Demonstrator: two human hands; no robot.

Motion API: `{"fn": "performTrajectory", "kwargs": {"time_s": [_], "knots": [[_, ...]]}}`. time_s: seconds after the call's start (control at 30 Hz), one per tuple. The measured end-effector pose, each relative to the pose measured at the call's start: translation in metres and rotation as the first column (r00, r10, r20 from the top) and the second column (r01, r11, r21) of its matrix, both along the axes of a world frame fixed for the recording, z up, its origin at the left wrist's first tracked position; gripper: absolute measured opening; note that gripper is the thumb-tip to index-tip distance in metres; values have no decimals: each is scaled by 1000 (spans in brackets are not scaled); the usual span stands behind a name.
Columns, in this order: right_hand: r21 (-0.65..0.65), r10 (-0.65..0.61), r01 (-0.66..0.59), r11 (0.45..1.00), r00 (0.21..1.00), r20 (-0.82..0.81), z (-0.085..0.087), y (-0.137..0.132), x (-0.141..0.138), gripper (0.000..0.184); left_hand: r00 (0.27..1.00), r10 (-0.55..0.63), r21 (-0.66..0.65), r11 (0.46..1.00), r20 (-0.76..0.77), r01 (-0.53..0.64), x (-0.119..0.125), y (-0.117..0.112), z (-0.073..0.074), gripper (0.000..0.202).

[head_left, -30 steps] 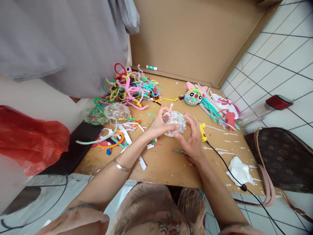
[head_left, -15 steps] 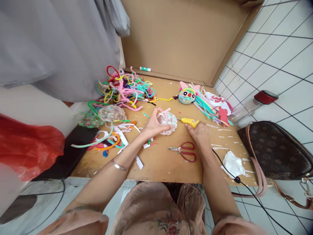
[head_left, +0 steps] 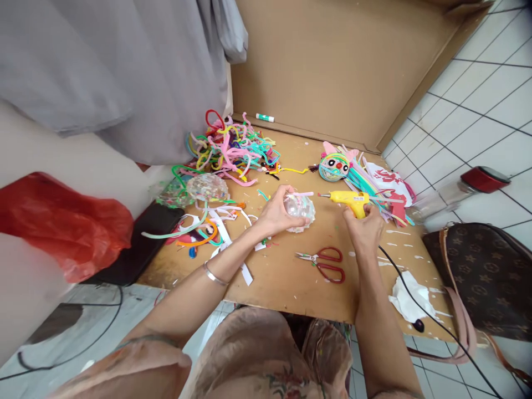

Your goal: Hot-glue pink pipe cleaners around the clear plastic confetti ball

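Observation:
My left hand (head_left: 277,213) is closed round a clear, bumpy plastic ball (head_left: 300,208) flecked with pale colours. A pink fuzzy strip (head_left: 302,194) lies along the ball's top. My right hand (head_left: 366,230) grips a yellow hot glue gun (head_left: 348,200) by its handle, with a glue stick out of the back. Its nozzle points left toward the ball, a short gap away. Below, red-handled scissors (head_left: 326,262) lie on the table between my forearms.
A heap of coloured pipe cleaners (head_left: 230,147) lies at the back left, near another clear bumpy piece (head_left: 208,187). A decorated ball with a face (head_left: 333,166) sits at the back right. A red-lidded bottle (head_left: 461,191), brown handbag (head_left: 477,277) and white tissue (head_left: 409,293) are rightward.
The glue gun has been raised and now sits more level, its whole body showing and its nozzle a little farther from the ball. The view has shifted, moving everything rightward.

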State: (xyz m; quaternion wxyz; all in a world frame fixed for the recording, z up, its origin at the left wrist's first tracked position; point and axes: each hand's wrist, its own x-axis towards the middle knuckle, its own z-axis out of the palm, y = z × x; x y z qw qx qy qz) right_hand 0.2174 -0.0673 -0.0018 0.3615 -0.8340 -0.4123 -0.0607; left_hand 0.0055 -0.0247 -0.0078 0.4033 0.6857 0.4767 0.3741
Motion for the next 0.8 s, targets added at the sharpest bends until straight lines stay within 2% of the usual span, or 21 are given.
{"fn": "performTrajectory", "kwargs": {"time_s": [0.17,0.3,0.53,0.8], "knots": [[166,146,-159,973,986,85,5,-8,-15,31,1000,-7,15,1000,1,7,0,0,1,65],[249,182,-223,942,967,178,4,-11,-20,31,1000,-21,21,1000,3,21,-1,0,1,63],[275,208,-302,913,923,323,4,-12,-19,35,999,-44,27,999,-30,45,-1,-1,2,68],[275,232,-336,901,908,349,3,-13,-21,34,998,-61,72,995,-11,62,0,-1,-3,67]]}}
